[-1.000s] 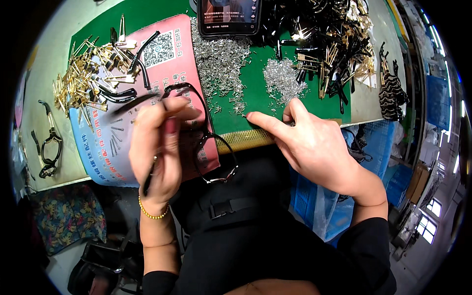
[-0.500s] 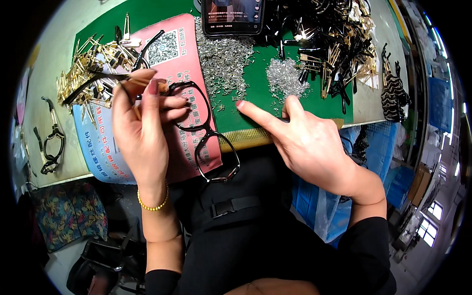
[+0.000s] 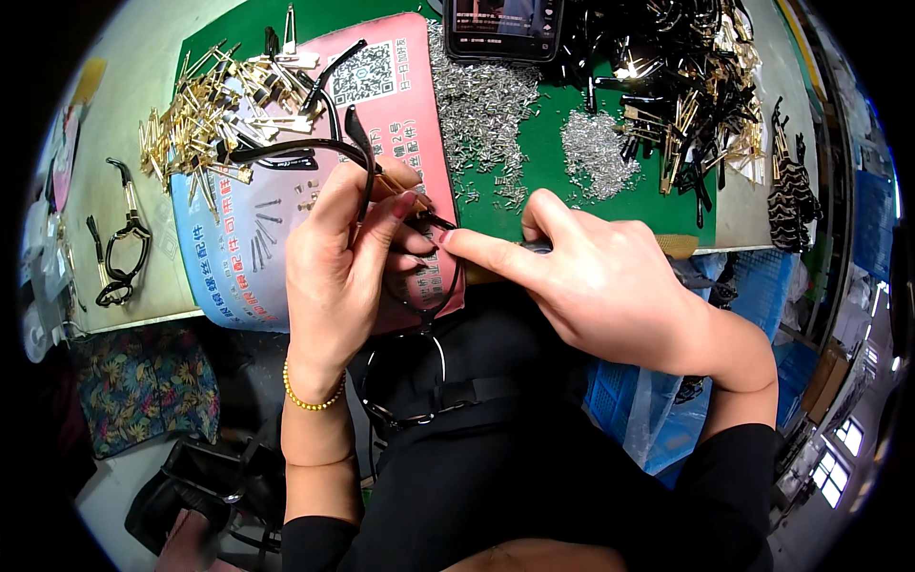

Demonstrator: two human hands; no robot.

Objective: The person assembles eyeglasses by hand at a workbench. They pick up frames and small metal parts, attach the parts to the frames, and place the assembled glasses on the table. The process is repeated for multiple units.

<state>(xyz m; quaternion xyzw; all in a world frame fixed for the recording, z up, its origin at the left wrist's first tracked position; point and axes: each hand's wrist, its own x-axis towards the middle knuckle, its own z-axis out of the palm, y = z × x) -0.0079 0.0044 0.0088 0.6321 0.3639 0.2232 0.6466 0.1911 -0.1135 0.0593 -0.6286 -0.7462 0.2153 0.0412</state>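
My left hand (image 3: pixel 334 257) is closed on a black eyeglass frame (image 3: pixel 389 419), whose rims hang down toward my lap. A black-and-gold temple arm (image 3: pixel 286 150) sticks out of the same grip to the left, over a heap of temple arms (image 3: pixel 224 105). My right hand (image 3: pixel 610 276) has its index fingertip at the frame's upper corner, against the fingers of my left hand. The other right fingers are curled in; a small dark grey thing shows beneath them, mostly hidden. Whether a screw sits at the fingertip is too small to tell.
Two piles of tiny silver screws, a large one (image 3: pixel 481 110) and a smaller one (image 3: pixel 599 157), lie on the green mat beyond my hands. A phone (image 3: pixel 500 27) stands behind them. More temple arms (image 3: pixel 686 105) are heaped right. Another glasses frame (image 3: pixel 124 257) lies far left.
My right fingertip has left the screws' edge and now meets the frame's corner. The frame has turned, its rims lower. The whole view has shifted slightly.
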